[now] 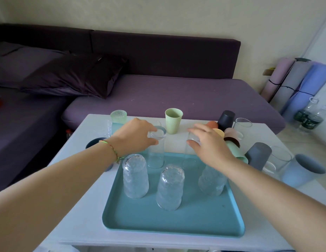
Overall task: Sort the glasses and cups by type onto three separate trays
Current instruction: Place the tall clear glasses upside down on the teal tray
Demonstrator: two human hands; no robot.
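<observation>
A long purple sofa (176,91) runs behind the white tabletop (82,188). On the tabletop's near half lies a flat teal plastic tray (176,222). Three ribbed clear glasses stand upside down on it: one left (135,176), one in the middle (170,187), one right (212,180). At the tray's far edge the left hand (134,133) curls its fingers round the top of a tall smooth clear glass (155,157), which stands inverted. The right hand (207,142) wraps thumb and fingers around a second smooth clear glass (190,159) beside it. A pale green ribbed plastic cup (173,120) stands upright beyond, and a sideways stack of coloured plastic cups (231,142) lies to the right.
</observation>
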